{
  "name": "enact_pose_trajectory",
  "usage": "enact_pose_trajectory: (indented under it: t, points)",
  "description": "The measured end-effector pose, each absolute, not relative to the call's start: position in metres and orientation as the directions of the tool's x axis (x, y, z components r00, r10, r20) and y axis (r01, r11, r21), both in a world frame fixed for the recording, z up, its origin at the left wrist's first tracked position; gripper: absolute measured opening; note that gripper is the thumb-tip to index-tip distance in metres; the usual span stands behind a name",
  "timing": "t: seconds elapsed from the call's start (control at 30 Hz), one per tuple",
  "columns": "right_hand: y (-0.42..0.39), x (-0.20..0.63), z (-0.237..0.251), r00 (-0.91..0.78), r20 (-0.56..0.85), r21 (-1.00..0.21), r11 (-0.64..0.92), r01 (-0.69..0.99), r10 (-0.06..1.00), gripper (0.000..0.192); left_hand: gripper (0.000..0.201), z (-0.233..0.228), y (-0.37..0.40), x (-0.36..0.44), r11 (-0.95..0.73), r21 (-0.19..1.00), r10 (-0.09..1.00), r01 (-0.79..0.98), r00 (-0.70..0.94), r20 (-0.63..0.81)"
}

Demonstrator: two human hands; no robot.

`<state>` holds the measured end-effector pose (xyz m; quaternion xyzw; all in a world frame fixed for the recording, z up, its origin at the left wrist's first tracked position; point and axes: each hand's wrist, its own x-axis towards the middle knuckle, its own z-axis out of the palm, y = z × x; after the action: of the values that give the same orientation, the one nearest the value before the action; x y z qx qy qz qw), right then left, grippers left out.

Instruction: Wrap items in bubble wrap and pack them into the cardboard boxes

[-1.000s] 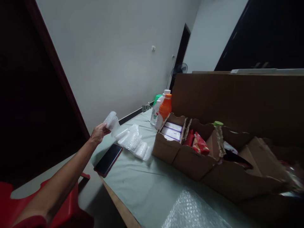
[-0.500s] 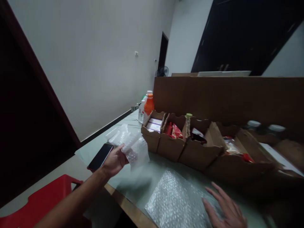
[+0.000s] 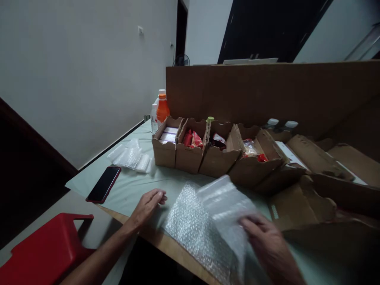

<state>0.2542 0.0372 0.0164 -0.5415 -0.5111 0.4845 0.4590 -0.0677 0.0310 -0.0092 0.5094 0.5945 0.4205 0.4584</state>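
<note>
My right hand [image 3: 264, 237] is closed on the edge of a translucent plastic sheet [image 3: 225, 202], which looks creased and slightly blurred. The sheet hangs over a larger piece of bubble wrap [image 3: 192, 225] spread at the table's front edge. Left of that wrap, my left hand [image 3: 151, 204] rests low over the cloth with its fingers curled together and nothing visible in them. A small heap of folded and rolled bubble wrap [image 3: 130, 154] lies farther back on the left.
A black phone in a red case [image 3: 103, 184] lies at the table's left corner. Cardboard bins [image 3: 190, 158] with packets line the back, beside an orange bottle [image 3: 162, 109]. Below the table on the left stands a red plastic stool [image 3: 47, 245]. Another open cardboard box [image 3: 297, 206] is at right.
The plastic sheet has passed from my left hand to my right, over the bubble wrap. My left hand has drawn away from the heap, its fingers curled. The view has shifted right and down.
</note>
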Motion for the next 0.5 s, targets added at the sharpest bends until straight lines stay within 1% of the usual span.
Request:
enact_pose_trajectory:
  t: [0.03, 0.07, 0.1, 0.13, 0.2, 0.27, 0.37, 0.5]
  points:
    - [0.034, 0.276, 0.016, 0.055, -0.080, -0.989, -0.086, 0.121, 0.995, 0.036, 0.043, -0.012, 0.035, -0.073, 0.123, 0.909, 0.992, 0.398, -0.077, -0.101]
    - [0.030, 0.295, 0.015, 0.094, -0.106, -0.980, -0.120, 0.160, 0.990, 0.036, 0.038, -0.014, 0.039, -0.075, 0.120, 0.845, 0.993, 0.522, -0.079, -0.093]
    - [0.025, 0.311, 0.014, 0.114, -0.124, -0.966, -0.146, 0.215, 0.986, 0.035, 0.032, -0.016, 0.043, -0.074, 0.118, 0.799, 0.993, 0.590, -0.073, -0.092]
    - [0.021, 0.322, 0.012, 0.123, -0.129, -0.944, -0.160, 0.289, 0.984, 0.035, 0.028, -0.018, 0.047, -0.070, 0.112, 0.776, 0.994, 0.620, -0.064, -0.093]
    - [0.012, 0.335, 0.006, 0.116, -0.103, -0.876, -0.145, 0.460, 0.988, 0.034, 0.025, -0.022, 0.053, -0.055, 0.083, 0.766, 0.996, 0.638, -0.038, -0.077]
    - [0.005, 0.339, 0.001, 0.088, -0.063, -0.810, -0.103, 0.577, 0.994, 0.034, 0.026, -0.025, 0.057, -0.035, 0.039, 0.787, 0.999, 0.616, -0.004, -0.047]
    - [0.001, 0.343, -0.004, 0.077, -0.049, -0.777, -0.087, 0.623, 0.996, 0.038, 0.028, -0.030, 0.060, -0.012, 0.006, 0.845, 0.999, 0.535, 0.042, -0.035]
    - [0.003, 0.359, -0.018, 0.066, -0.079, -0.757, -0.103, 0.646, 0.995, 0.044, 0.024, -0.026, 0.056, -0.005, 0.008, 0.878, 0.997, 0.479, 0.066, -0.045]
